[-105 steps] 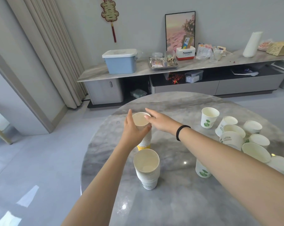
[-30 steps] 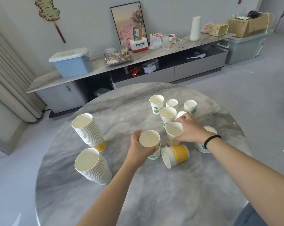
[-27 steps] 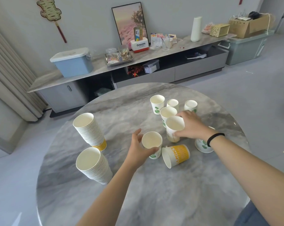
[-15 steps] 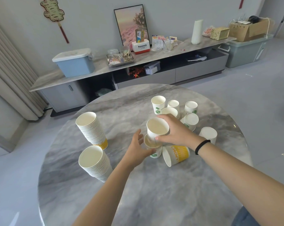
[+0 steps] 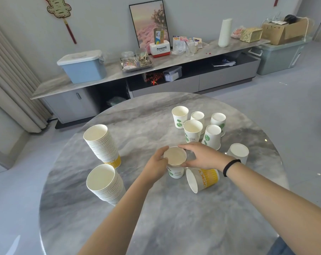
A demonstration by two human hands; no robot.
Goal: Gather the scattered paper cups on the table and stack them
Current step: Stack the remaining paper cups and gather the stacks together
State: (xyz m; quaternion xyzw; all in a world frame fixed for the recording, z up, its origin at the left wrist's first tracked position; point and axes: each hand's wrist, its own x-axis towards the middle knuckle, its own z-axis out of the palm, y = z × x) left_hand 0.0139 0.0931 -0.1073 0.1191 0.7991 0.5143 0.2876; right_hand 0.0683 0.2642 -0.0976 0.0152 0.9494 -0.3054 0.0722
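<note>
On the round grey marble table [image 5: 174, 218] two nested white cups [image 5: 175, 162] with green print stand at the middle. My left hand [image 5: 157, 165] grips them from the left and my right hand [image 5: 202, 156] from the right. Beside them a yellow-printed cup [image 5: 202, 178] lies on its side. Two tall stacks stand at the left: the far stack [image 5: 102, 144] with a yellow base and the near stack [image 5: 106, 184]. Several single cups [image 5: 193, 130] stand behind my hands, some upside down, such as the cup [image 5: 238, 153] at the right.
Beyond the table a long low cabinet [image 5: 156, 70] runs along the wall, carrying a blue lidded box [image 5: 82, 67], a tray, a picture frame and boxes. A curtain hangs at the left. Grey floor surrounds the table.
My right hand brought a cup from the group and lowered it into the cup held by my left hand; both hands now close around the nested pair.
</note>
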